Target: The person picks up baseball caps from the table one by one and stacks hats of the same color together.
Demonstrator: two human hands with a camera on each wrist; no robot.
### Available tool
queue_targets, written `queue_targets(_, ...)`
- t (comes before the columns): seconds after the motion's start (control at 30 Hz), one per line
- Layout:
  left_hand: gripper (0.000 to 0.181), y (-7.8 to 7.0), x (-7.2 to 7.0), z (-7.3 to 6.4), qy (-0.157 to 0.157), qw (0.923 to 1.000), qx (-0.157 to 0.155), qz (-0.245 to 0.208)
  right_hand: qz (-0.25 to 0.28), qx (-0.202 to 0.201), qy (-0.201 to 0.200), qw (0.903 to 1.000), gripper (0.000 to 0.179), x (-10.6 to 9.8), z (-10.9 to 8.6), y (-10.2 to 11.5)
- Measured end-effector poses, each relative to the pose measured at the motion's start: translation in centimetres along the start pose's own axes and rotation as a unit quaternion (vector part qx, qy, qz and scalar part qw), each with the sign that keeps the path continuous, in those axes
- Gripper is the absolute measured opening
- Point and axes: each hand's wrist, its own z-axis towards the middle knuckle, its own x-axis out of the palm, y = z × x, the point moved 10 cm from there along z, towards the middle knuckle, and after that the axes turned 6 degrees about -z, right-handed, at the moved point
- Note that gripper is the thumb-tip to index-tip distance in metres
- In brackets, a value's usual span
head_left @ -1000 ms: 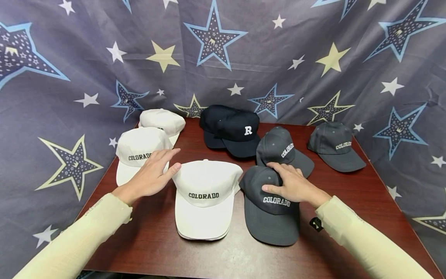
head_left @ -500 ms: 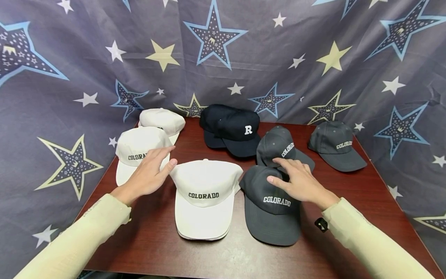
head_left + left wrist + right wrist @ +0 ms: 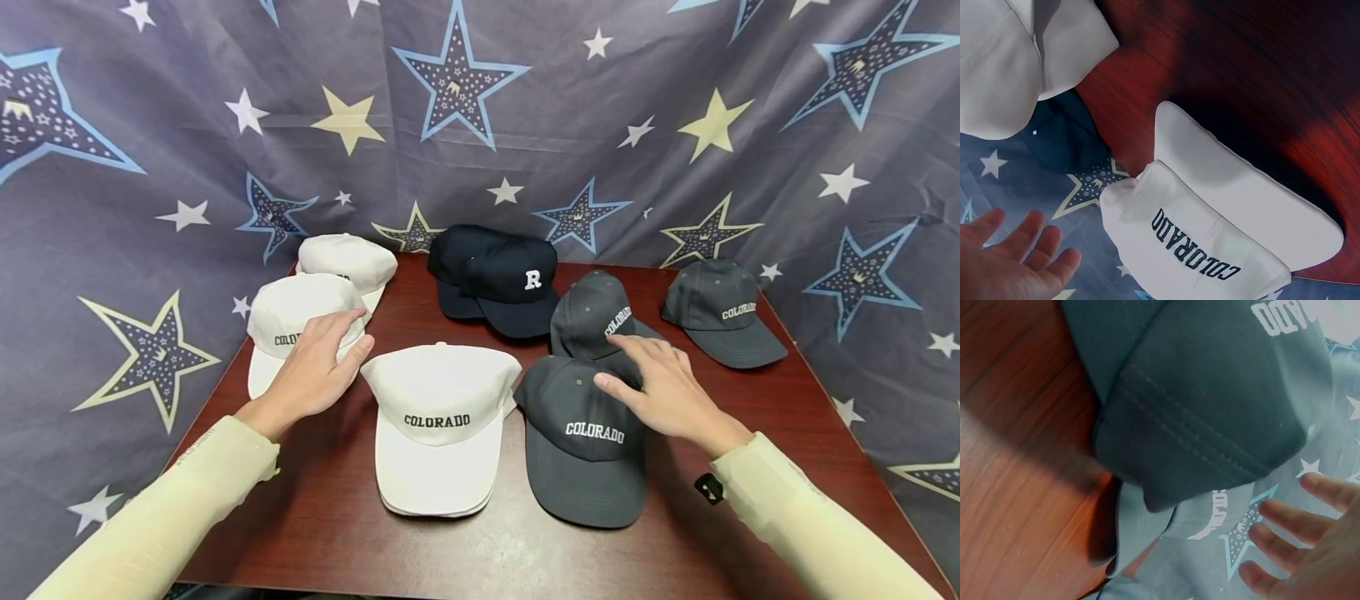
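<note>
A white cap (image 3: pixel 437 417) lettered COLORADO lies at the front middle, a second brim edge showing beneath its own. Beside it on the right is a dark grey cap (image 3: pixel 585 450) with the same lettering. My left hand (image 3: pixel 311 375) hovers left of the front white cap, fingers extended, before another white cap (image 3: pixel 303 321); the left wrist view shows the fingers (image 3: pixel 1035 240) loosely spread and holding nothing. Above the right side of the front grey cap is my right hand (image 3: pixel 663 387), partly covering a grey cap (image 3: pixel 592 312) behind. Its fingers (image 3: pixel 1297 522) are apart from the caps.
Another white cap (image 3: pixel 348 262) sits at the back left. Overlapping navy caps (image 3: pixel 510 279), one marked R, stand at the back middle. A further grey cap (image 3: pixel 720 312) lies near the right edge of the brown table (image 3: pixel 300 517). A star-printed cloth (image 3: pixel 480 167) hangs behind.
My right hand has drawn back rightward off the front grey cap. My left hand has shifted slightly left, away from the front white cap. The caps stay in place.
</note>
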Motion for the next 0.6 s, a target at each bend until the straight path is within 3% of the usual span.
queue_targets(0.37, 0.056, 0.5, -0.8, 0.2, -0.029, 0.9992, -0.01, 0.024, -0.014, 0.002, -0.023, 0.9996, 0.07, -1.2, -0.8, -1.5)
queue_targets(0.6, 0.066, 1.6, -1.6, 0.7, -0.051, 0.9963, -0.045, 0.053, -0.015, 0.005, -0.04, 0.9991, 0.07, -1.7, -1.3, -2.5)
